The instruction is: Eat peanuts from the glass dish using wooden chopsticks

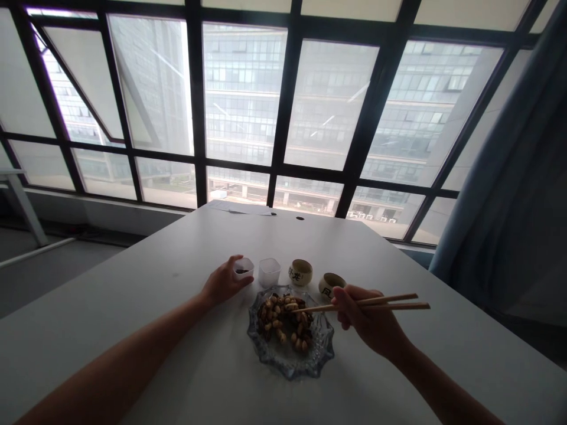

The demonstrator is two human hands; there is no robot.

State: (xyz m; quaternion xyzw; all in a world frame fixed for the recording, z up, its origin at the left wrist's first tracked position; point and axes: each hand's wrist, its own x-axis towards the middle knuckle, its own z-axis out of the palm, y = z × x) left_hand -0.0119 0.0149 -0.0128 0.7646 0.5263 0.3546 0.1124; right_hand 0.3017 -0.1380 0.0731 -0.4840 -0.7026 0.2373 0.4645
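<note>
My left hand (225, 280) is closed around a small translucent plastic cup (248, 269) with something dark at its bottom. A second translucent cup (270, 273) stands just right of it. In my right hand (365, 316) is a pair of wooden chopsticks (394, 303), their tips among the nuts (283, 313), which look like peanuts and other brown pieces. These nuts lie in a scalloped glass dish (292, 370) on the table. Behind the dish are two small ceramic cups with dark characters, one cup (300, 273) in the middle and another cup (330, 285) close to my right hand.
The white table (186, 248) stretches away toward large windows (243, 94). White paper (241, 208) lies at its far edge beside dark round holes. A blue-grey curtain (491, 177) hangs at the right, and one window pane (82, 77) at the left is tilted open.
</note>
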